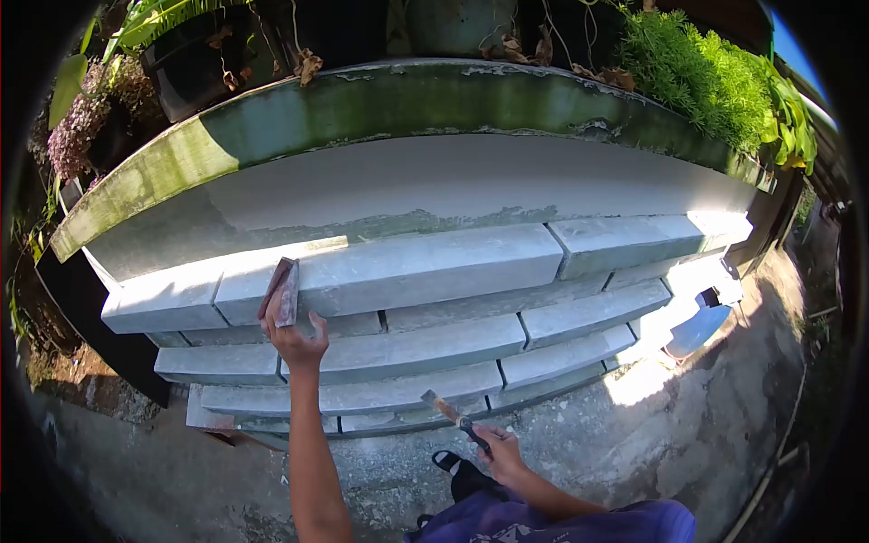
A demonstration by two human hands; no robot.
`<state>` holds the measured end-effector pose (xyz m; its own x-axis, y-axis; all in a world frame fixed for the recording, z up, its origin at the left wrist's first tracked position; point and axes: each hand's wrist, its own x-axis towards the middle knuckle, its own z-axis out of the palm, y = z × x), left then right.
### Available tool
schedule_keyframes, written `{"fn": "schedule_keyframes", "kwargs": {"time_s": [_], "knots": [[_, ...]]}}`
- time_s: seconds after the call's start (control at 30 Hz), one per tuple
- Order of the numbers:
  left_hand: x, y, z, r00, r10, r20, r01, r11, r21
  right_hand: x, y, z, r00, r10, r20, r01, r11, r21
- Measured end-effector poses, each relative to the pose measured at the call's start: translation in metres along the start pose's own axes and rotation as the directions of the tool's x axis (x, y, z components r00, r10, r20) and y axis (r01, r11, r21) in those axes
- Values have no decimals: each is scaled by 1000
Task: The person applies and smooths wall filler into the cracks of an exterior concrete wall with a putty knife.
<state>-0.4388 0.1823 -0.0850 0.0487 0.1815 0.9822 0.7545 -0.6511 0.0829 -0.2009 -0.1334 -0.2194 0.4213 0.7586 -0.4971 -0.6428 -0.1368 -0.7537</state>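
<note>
My left hand [297, 339] reaches up to the top course of pale grey blocks [425, 271]. It grips a flat, reddish-brown block-like tool [283, 291], which rests against the front edge of that course. Lower down, near my body, my right hand [501, 450] is closed round the dark handle of a small scraper [445, 408]. The scraper's stained blade points up and left, in front of the lower blocks. Several stepped courses of blocks, with dark gaps between some, run across the view.
Above the blocks stands a pale wall [434, 176] under a mossy green ledge [362, 104] with pots and plants [697, 77]. A blue container [699, 328] sits at the right on the concrete ground [579, 434]. Sandalled feet show below.
</note>
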Motion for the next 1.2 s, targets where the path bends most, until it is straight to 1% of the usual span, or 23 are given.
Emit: {"fn": "schedule_keyframes", "kwargs": {"time_s": [0.03, 0.07, 0.17, 0.2, 0.3, 0.33, 0.4, 0.5, 0.53, 0.57, 0.6, 0.63, 0.67, 0.7, 0.77, 0.83, 0.9, 0.97, 1.0, 1.07, 1.1, 1.17, 1.2], "knots": [[0, -1, 0, 1000, 5, -2, -5, 1000, 11, -5, 14, -12, 995, 103, -17, -102, 993, 56], [-1, -1, -1, 1000, -2, 29, 2, 1000, 19, -10, 24, -21, 979, 204, -24, -200, 973, 114], [2, -1, -6, 998, 44, 44, -45, 999, 26, -26, 40, -46, 989, 81, 122, -62, 986, -154], [3, -1, -9, 997, 55, 62, -56, 998, 22, -31, 40, -51, 984, 3, 176, 56, 942, -331], [5, -4, -14, 992, 81, 96, -86, 995, 46, -52, 17, -44, 968, -108, 227, 222, 792, -568], [5, -3, -15, 991, 78, 105, -83, 996, 40, -50, 12, -45, 926, -234, 297, 370, 720, -587], [4, 1, -12, 995, 66, 73, -70, 996, 50, -45, 1, -50, 777, -442, 449, 629, 511, -586], [-2, 8, -2, 1000, 10, 14, -11, 999, 53, -40, -37, -43, 858, -334, 391, 503, 705, -500], [-5, 7, 3, 1000, -11, -12, 12, 998, 56, -46, -67, -32, 888, -292, 357, 456, 670, -586], [-9, 6, 7, 999, -13, -35, 15, 999, 51, -42, -89, -27, 797, -426, 429, 604, 582, -545], [-14, 6, 12, 998, -19, -61, 22, 999, 48, -36, -110, -25, 679, -542, 495, 734, 470, -491], [-15, 5, 17, 995, -24, -92, 28, 999, 43, -29, -134, -18, 533, -641, 552, 842, 337, -422], [-16, 2, 18, 997, 5, -77, 0, 998, 70, -27, -161, -9, 503, -675, 539, 860, 454, -234], [-18, 0, 19, 997, 10, -80, -4, 998, 70, -26, -188, 0, 487, -704, 518, 835, 550, -38], [-19, -7, 23, 996, 26, -83, -21, 997, 68, -16, -243, 25, 225, -858, 461, 878, 385, 286], [-21, -14, 29, 993, 38, -113, -26, 994, 106, 3, -298, 39, -78, -855, 513, 922, 133, 363], [-23, -11, 28, 994, 47, -102, -33, 990, 134, 14, -342, 69, -167, -835, 524, 948, 10, 318], [-13, -4, 23, 995, 54, -78, -42, 987, 154, 12, -364, 105, -75, -896, 437, 916, 111, 386], [-11, -4, 23, 995, 59, -83, -46, 988, 144, 29, -372, 121, -187, -906, 380, 927, -34, 374], [-13, -4, 22, 995, 54, -82, -44, 991, 122, 74, -380, 146, -402, -872, 280, 895, -310, 321], [-15, -2, 22, 996, 41, -77, -30, 990, 136, 84, -381, 153, -417, -800, 431, 898, -436, 59], [-15, -3, 21, 997, 21, -70, -9, 986, 168, 106, -373, 160, -332, -807, 488, 923, -385, -11], [-14, -2, 22, 997, 19, -80, -8, 991, 137, 105, -374, 158, -453, -790, 414, 887, -443, 127]]}}
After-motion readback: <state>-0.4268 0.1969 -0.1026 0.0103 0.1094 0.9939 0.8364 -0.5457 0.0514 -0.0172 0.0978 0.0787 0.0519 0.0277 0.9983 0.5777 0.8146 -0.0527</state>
